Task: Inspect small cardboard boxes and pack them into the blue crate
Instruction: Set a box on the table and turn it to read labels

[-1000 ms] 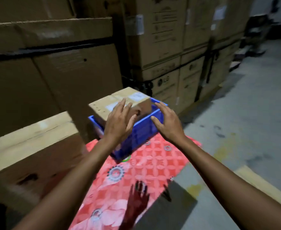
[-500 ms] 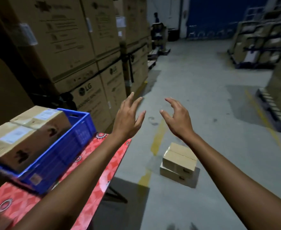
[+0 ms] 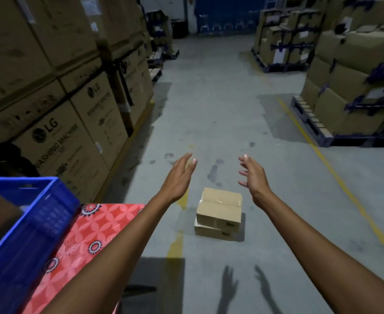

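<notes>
Item: my left hand (image 3: 179, 177) and right hand (image 3: 253, 175), spread, holding nothing. Two stacked small boxes (image 3: 219, 213) on the floor between and below them. Blue crate (image 3: 31, 218) left of my left hand. Risk, as I judge it: top box sliding off if both are lifted together.

The crate (image 3: 34, 223) is bright blue. The cloth (image 3: 100, 225) is coral red, patterned with a pale lattice of petal shapes and dark-and-white ringed medallions. The two small stacked boxes (image 3: 219, 211) are light tan. The floor (image 3: 209, 98) is grey, with yellow painted lines (image 3: 336, 175). The big cartons (image 3: 73, 141) are brown with black print, and the pallet (image 3: 322, 138) is dark blue.
</notes>
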### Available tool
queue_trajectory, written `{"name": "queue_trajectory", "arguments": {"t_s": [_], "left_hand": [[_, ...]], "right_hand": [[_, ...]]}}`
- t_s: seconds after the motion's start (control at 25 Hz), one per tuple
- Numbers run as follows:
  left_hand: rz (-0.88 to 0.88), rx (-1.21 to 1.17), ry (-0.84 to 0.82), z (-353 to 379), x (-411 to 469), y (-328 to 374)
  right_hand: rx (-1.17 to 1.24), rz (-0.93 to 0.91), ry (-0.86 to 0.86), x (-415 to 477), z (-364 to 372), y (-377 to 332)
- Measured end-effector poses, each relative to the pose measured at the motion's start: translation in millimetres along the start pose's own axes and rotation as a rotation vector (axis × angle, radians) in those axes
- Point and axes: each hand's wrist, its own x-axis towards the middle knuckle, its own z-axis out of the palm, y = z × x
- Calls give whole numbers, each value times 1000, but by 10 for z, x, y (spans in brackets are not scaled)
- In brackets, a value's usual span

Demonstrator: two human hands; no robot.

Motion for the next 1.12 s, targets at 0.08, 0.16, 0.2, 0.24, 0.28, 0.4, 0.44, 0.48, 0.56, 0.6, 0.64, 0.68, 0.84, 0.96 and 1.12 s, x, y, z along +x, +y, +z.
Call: {"name": "queue_trajectory", "arguments": {"t_s": [0.08,0.16,0.2,0.24,0.28,0.4,0.44,0.48,0.56,0.6,0.64,0.68,0.84,0.96,1.12], "left_hand": [[-40,-19,-41,124,194,-290],[-69,23,-100,295,410,-592],[-106,44,-118,386,525,-730],[-130,63,-129,478,642,-853],[-154,78,-142,593,792,-982],[-268,64,-137,977,1230,-1450],[-313,45,-122,1139,1362,-1658],[-344,24,-102,1359,1514,-1918],[-398,9,-84,1782,1741,-2464],[-428,4,-88,2019,1855,-2755],[-465,-14,-91,2247,1930,-3061],[-509,-36,-97,2502,2013,-3398],[-659,-84,-111,3282,2261,-4517],[-774,-178,-96,3748,2451,-5145],[-891,-441,-121,4175,2558,-5542]], "right_hand": [[39,120,61,146,1,301],[58,209,105,322,-13,613],[66,250,124,406,-29,736],[71,284,142,509,-49,842],[77,314,152,654,-78,957],[84,387,181,1128,-143,1366],[59,403,182,1306,-152,1582],[28,414,177,1522,-156,1874],[-25,440,193,1876,-166,2545],[-40,461,203,2052,-175,2907],[-50,490,207,2185,-179,3236],[-65,512,196,2334,-177,3584],[-140,539,133,2790,-161,4699],[-173,568,121,3075,-153,5397],[-138,630,42,3278,-50,5963]]}}
